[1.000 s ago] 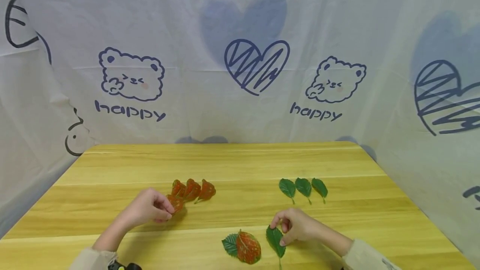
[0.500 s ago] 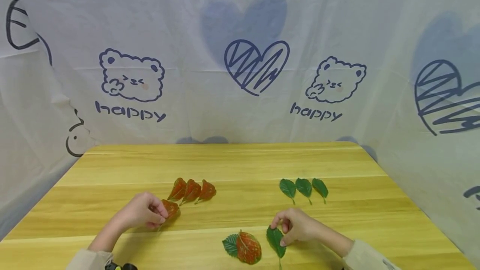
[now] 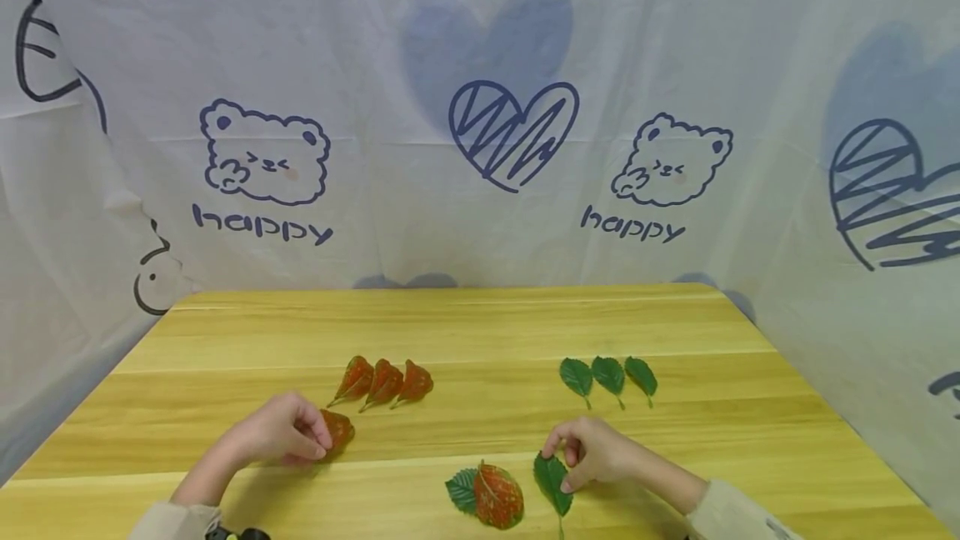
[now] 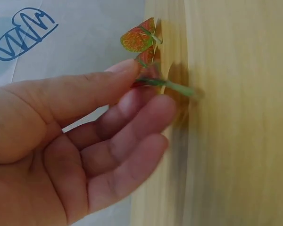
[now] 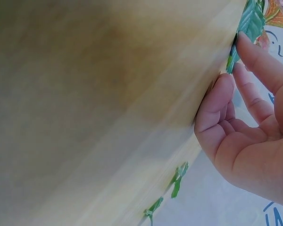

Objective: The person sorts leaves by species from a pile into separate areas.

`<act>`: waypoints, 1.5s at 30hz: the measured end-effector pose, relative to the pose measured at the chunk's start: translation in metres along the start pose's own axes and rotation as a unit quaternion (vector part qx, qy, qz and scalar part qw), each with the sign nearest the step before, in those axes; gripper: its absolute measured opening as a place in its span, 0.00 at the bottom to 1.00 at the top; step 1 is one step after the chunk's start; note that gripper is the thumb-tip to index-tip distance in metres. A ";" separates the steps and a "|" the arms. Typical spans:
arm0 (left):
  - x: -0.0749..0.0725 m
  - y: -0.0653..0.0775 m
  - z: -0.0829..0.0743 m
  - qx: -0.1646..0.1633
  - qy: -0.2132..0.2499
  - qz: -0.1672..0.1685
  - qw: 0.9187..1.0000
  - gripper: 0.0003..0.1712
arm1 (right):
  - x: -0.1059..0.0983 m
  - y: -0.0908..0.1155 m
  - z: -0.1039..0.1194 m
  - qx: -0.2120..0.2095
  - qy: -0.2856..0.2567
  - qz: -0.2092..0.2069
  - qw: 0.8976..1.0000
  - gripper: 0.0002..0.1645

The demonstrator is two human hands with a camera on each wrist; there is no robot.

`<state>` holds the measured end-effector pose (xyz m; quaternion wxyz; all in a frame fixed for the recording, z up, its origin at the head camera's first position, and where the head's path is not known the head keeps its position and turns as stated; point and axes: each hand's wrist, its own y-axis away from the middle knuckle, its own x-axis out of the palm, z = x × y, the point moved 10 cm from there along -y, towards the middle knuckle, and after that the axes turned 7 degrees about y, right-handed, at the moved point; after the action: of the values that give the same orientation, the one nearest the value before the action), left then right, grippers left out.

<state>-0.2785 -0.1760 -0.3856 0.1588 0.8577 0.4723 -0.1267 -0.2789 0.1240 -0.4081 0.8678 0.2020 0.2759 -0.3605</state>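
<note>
My left hand [image 3: 281,433] pinches a red leaf [image 3: 337,432] between thumb and fingertips, close over the table. In the left wrist view its green stem [image 4: 179,88] sticks out past the fingertips, blurred. My right hand [image 3: 592,455] has thumb and index finger on a green leaf [image 3: 551,477] that lies at the front with its stem towards me. In the right wrist view the other fingers [image 5: 217,101] curl against the tabletop. Left of that leaf, a large red leaf [image 3: 498,497] partly covers a smaller green leaf [image 3: 461,490].
Three red leaves [image 3: 385,382] lie in a slanted row beyond my left hand. Farther right, three green leaves [image 3: 607,377] form another row. All rest on a wooden table [image 3: 487,323], with a printed white cloth [image 3: 390,40] hanging behind it.
My left hand has drawn the red leaf towards me and to the left, away from the red row, whose left leaf now shows whole. The right hand has stayed in place.
</note>
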 end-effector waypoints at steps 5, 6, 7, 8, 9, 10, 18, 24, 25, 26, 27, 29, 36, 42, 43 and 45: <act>0.007 0.004 -0.002 -0.009 0.019 0.032 0.999 0.03 | 0.000 0.000 -0.001 0.002 0.003 -0.001 1.000 0.17; 0.008 0.005 -0.004 -0.009 0.015 0.037 0.999 0.03 | 0.000 0.000 -0.001 0.002 0.003 -0.001 1.000 0.17; 0.008 0.006 -0.005 -0.010 0.011 0.041 0.999 0.03 | 0.000 0.000 -0.001 0.002 0.003 -0.001 1.000 0.17; 0.009 0.006 -0.006 -0.013 0.007 0.044 0.999 0.03 | 0.000 0.000 -0.001 0.002 0.002 -0.002 1.000 0.17; 0.009 0.007 -0.007 -0.016 -0.002 0.044 0.999 0.03 | 0.000 0.000 -0.001 0.002 0.003 -0.002 1.000 0.17; 0.008 0.008 -0.009 -0.019 -0.013 0.042 0.999 0.03 | 0.000 0.000 -0.001 0.001 0.003 -0.002 1.000 0.17; 0.004 0.001 -0.031 0.012 -0.080 -0.007 0.997 0.04 | 0.000 0.000 -0.001 -0.001 0.006 -0.002 1.000 0.17; 0.009 -0.008 -0.043 0.044 -0.087 -0.051 0.994 0.08 | 0.000 0.000 0.000 -0.005 0.005 0.002 1.000 0.17; 0.010 -0.009 -0.044 0.049 -0.085 -0.056 0.994 0.08 | 0.000 0.000 0.000 -0.006 0.005 0.002 1.000 0.17; 0.012 -0.011 -0.045 0.055 -0.083 -0.058 0.993 0.08 | 0.000 0.000 0.000 -0.006 0.005 0.003 1.000 0.17; 0.015 -0.013 -0.046 0.058 -0.078 -0.058 0.994 0.08 | 0.000 0.000 0.001 -0.007 0.005 0.003 1.000 0.17; 0.020 -0.016 -0.047 0.064 -0.066 -0.056 0.994 0.08 | 0.000 0.000 0.001 -0.009 0.006 0.002 1.000 0.16; 0.037 -0.024 -0.045 0.060 -0.048 -0.043 0.996 0.07 | 0.001 0.000 0.002 -0.014 0.016 -0.004 1.000 0.10; 0.050 -0.029 -0.044 0.059 -0.027 -0.029 0.998 0.06 | 0.000 -0.001 0.001 -0.015 0.030 -0.009 0.999 0.10; 0.052 -0.030 -0.045 0.062 -0.024 -0.026 0.997 0.06 | 0.000 -0.001 0.001 -0.015 0.031 -0.010 0.999 0.10; 0.058 -0.032 -0.045 0.069 -0.019 -0.019 0.997 0.05 | 0.000 -0.001 0.001 -0.016 0.034 -0.010 0.999 0.10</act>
<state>-0.2722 -0.0977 -0.3701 0.1055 0.8550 0.4753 -0.1786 -0.2792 0.1227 -0.4072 0.8575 0.1973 0.3128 -0.3577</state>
